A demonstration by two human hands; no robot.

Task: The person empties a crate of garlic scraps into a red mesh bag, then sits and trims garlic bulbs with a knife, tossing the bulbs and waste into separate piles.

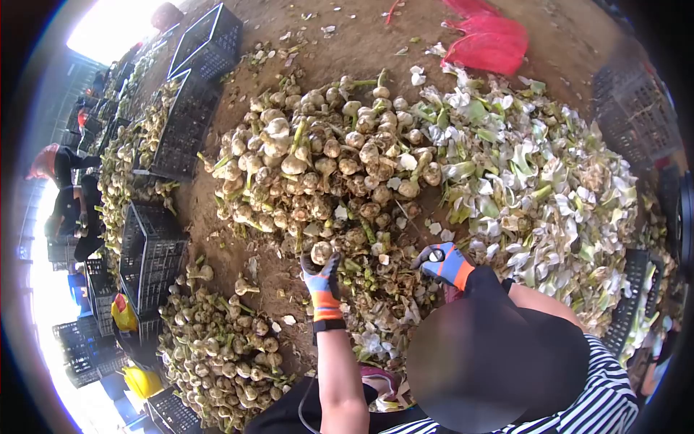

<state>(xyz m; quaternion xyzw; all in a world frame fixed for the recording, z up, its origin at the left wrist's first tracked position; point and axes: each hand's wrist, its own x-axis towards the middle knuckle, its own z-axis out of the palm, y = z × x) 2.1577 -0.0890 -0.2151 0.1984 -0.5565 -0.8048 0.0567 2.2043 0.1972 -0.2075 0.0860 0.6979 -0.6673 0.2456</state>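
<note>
My left hand [322, 278], in a blue and orange glove with dark fingertips, is closed around a garlic bulb [321, 252] at the near edge of a large heap of garlic [318, 159]. To its right, my right hand [439, 262], gloved the same way, has its fingers curled around something small and dark that I cannot make out. Stems and peelings [387, 289] lie on the ground between and below the two hands. A dark round shape hides part of my right forearm.
Pale husks [535, 195] form a wide pile at right. More garlic [217, 347] lies at lower left. Black crates [150, 253] line the left side, near a crouching person [69, 195]. Red netting [486, 40] lies at the top; another crate [630, 300] stands at right.
</note>
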